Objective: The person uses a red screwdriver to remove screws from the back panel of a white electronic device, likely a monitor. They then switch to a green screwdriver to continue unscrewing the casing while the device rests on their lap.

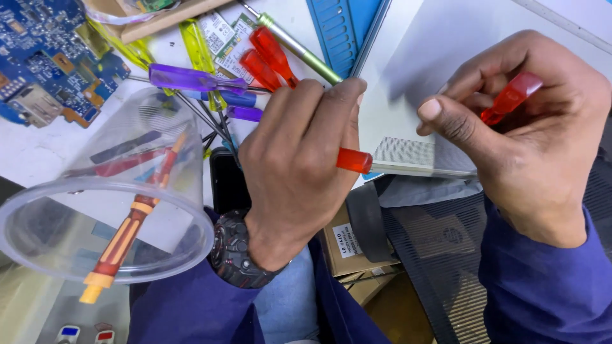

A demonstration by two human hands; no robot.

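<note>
Hands both busy over grey laptop slab (446,57). Left hand (299,165) wrapped round red translucent plastic screwdriver handle (354,160), just off laptop's front edge. Right hand (529,127) pinching second red translucent handle (510,97) above laptop. Clear plastic cup (102,210) of screwdrivers well left of laptop.

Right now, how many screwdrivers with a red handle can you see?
4, perhaps more hidden. One is in the left hand, red handle sticking out; one is in the right hand, handle; two red screwdrivers lie on the table.
</note>
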